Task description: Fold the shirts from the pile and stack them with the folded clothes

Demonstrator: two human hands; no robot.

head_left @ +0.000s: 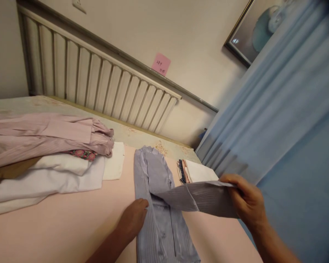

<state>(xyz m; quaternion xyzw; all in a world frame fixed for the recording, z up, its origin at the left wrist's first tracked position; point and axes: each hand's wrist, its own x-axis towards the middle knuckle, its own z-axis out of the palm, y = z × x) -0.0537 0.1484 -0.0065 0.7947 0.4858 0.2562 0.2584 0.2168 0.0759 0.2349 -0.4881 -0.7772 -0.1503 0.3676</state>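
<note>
In the head view, a grey striped shirt [157,175] lies lengthwise on a pink sheet [98,215], its collar pointing away from the person, between a loose heap of clothes [65,129] on the left and a small folded stack [200,171] on the right. The right hand [248,199] grips the end of a sleeve [212,199], lifted and stretched out to the right. The left hand's [133,217] fingers curl at the shirt's left edge; whether they pinch or merely press cannot be told. Good handling here would mean steadying the shirt's body with the left hand, drawing the sleeve gently taut without twisting it, and smoothing creases from the shoulder outward.
</note>
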